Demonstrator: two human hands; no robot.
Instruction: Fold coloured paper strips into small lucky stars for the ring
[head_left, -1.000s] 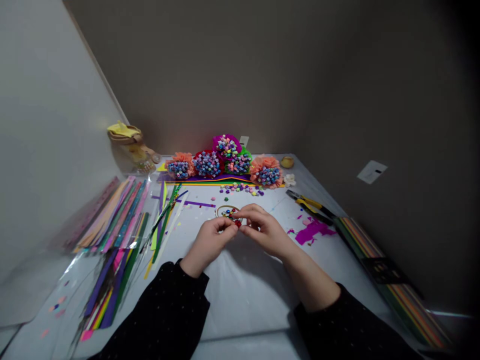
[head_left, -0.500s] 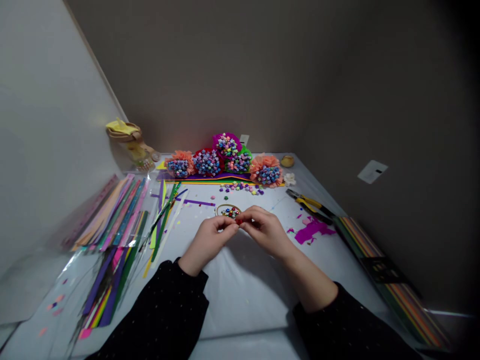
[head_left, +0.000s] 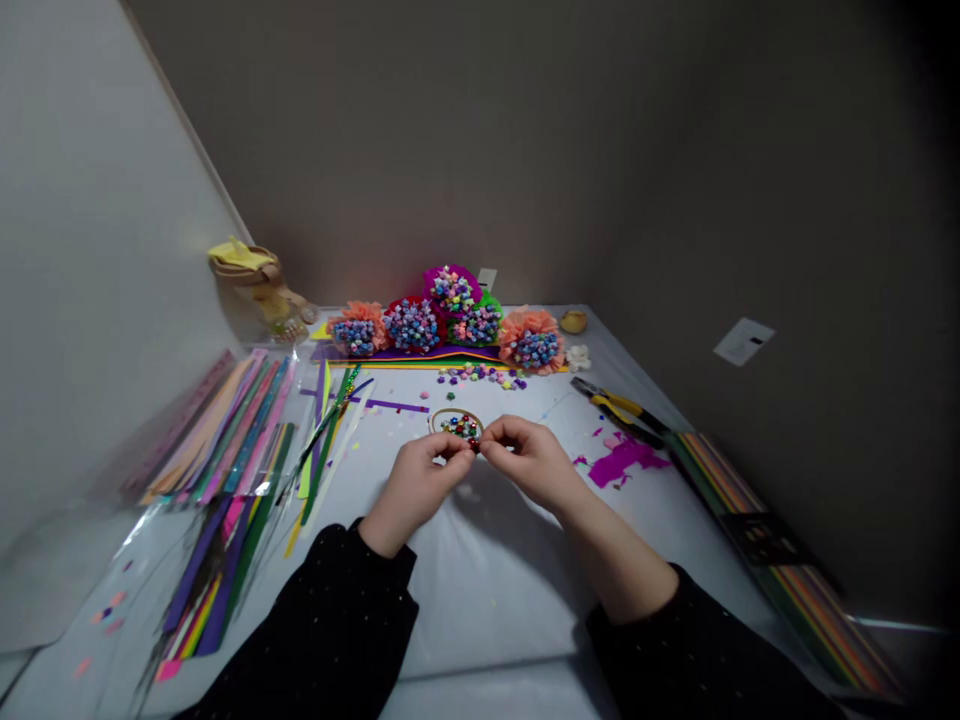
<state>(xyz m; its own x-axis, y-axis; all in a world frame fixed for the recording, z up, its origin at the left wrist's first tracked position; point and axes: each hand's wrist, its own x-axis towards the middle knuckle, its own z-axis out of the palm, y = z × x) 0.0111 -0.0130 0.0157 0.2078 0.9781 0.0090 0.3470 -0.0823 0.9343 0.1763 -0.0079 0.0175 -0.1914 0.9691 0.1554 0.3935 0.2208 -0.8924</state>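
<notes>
My left hand (head_left: pixel 420 482) and my right hand (head_left: pixel 534 458) meet over the middle of the white table, each with thumb and finger pinched together. Between the fingertips shows a small dark red piece (head_left: pixel 475 446), too small and too covered to make out its kind. Just beyond the fingers sits a round gold-rimmed dish (head_left: pixel 456 410) with several tiny shiny coloured pieces in it. Loose little paper stars (head_left: pixel 484 375) lie scattered farther back.
Paper-star bouquets (head_left: pixel 414 326) line the back. Left are paper strips (head_left: pixel 247 425) in clear sleeves and a basket (head_left: pixel 247 265). To the right lie yellow-handled pliers (head_left: pixel 619 408), torn magenta paper (head_left: pixel 626 460) and a long pack of striped paper (head_left: pixel 780 560).
The right hand has shifted slightly down, and less of the red piece shows between the fingertips. More of the dish shows. The left hand stays nearly in place.
</notes>
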